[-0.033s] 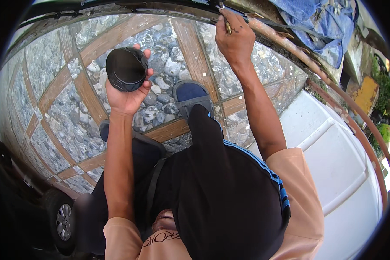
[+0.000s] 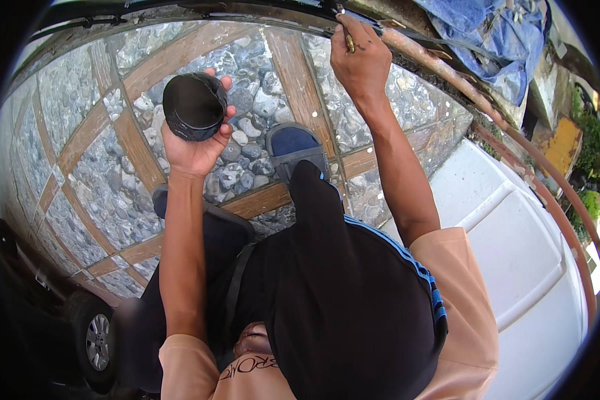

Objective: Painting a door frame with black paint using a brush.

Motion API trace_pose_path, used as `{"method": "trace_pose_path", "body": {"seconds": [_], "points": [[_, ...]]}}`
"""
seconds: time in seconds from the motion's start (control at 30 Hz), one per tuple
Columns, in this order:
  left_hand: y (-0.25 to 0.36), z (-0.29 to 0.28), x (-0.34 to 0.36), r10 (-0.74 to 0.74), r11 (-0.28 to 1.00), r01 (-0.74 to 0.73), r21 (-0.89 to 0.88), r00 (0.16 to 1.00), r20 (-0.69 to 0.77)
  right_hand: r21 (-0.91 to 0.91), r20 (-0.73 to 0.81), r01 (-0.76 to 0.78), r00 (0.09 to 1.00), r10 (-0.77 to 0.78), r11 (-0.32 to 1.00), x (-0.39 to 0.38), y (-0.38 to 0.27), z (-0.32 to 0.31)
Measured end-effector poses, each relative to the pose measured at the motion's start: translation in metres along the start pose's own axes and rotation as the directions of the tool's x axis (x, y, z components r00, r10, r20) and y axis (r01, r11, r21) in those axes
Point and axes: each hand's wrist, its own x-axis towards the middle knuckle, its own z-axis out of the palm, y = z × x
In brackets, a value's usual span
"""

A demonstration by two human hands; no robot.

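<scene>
In my left hand [image 2: 195,155] is a round black cup [image 2: 192,110], its dark opening facing up and my fingers wrapped round its far and right sides. The inside is too dark to make out its contents clearly. My right hand [image 2: 363,67] reaches out to the far edge of the view and pinches a thin brush [image 2: 350,44] with a stained, brownish handle. The tip of the brush meets or nearly meets a black metal bar [image 2: 293,13] along the top; contact cannot be told. Dark smudges mark the back of that hand.
Underfoot lies a floor [image 2: 277,50] with a pebble and wood-plank pattern. A sandal [image 2: 299,150] is on my foot. To the right stand a white panelled surface [image 2: 513,233], a rusty pipe [image 2: 440,63] and a blue tarp [image 2: 490,47]. A car wheel [image 2: 97,340] shows at lower left.
My right hand with the brush has shifted very slightly to the left. My left hand and the cup have stayed in place.
</scene>
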Motion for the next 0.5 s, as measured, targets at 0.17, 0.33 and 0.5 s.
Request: {"method": "trace_pose_path", "body": {"seconds": [0.17, 0.33, 0.5], "points": [[0.003, -0.009, -0.005, 0.007, 1.000, -0.007, -0.013, 1.000, 0.012, -0.051, -0.019, -0.016, 1.000, 0.015, 0.999, -0.002, -0.007, 0.002], [0.005, -0.011, -0.004, 0.007, 1.000, -0.007, -0.027, 1.000, 0.025, -0.060, -0.036, -0.033, 0.999, 0.030, 0.998, -0.001, -0.011, 0.003], [0.006, -0.013, -0.004, 0.008, 1.000, -0.007, -0.027, 1.000, 0.018, -0.097, -0.023, 0.001, 1.000, -0.003, 0.995, 0.000, -0.012, 0.002]]}}
